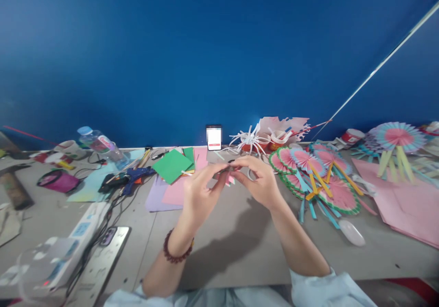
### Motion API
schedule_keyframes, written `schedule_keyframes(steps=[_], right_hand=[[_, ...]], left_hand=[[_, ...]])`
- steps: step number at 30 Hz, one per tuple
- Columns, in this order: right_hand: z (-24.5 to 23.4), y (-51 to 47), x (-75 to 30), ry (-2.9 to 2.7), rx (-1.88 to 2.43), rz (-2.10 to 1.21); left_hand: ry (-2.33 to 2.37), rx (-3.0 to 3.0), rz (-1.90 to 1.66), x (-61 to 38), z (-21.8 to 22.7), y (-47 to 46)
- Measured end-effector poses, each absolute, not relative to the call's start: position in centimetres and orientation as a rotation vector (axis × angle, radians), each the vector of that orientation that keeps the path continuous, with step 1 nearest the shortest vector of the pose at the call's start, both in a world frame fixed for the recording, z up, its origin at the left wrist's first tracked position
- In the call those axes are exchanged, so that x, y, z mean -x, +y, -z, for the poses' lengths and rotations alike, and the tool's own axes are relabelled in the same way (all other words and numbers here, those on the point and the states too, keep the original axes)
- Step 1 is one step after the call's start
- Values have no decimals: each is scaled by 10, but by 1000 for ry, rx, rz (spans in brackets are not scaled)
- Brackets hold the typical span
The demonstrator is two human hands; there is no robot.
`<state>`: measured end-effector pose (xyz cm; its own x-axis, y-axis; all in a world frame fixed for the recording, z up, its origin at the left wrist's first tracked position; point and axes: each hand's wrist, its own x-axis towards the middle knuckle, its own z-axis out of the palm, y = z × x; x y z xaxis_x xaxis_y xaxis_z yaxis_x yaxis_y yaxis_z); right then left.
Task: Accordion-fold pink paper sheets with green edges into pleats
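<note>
My left hand (198,192) and my right hand (259,182) are raised together above the grey table (222,234). Both pinch a small folded pink paper piece (229,177) between their fingertips. A dark bead bracelet (175,252) circles my left wrist. Just behind the hands lie a green paper sheet (171,165), a pink sheet (176,192) and a lilac sheet (156,197).
Several pink-and-green paper fans on sticks (318,179) lie at the right, with large pink paper (404,206) beyond. A blue glue gun (128,179), water bottle (103,146), power strip (75,238) and phone (109,247) crowd the left. Another phone (214,137) stands against the blue wall.
</note>
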<state>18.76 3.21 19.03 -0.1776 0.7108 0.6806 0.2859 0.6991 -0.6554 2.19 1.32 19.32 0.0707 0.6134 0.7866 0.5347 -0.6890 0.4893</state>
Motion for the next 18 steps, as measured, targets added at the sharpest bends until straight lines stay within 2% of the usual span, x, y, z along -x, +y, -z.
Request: schedule_keyframes(steps=[18], right_hand=[[-190,24,-175,-1564,694,-232]], left_hand=[[1145,-2192,-1979,-33,-195,12]])
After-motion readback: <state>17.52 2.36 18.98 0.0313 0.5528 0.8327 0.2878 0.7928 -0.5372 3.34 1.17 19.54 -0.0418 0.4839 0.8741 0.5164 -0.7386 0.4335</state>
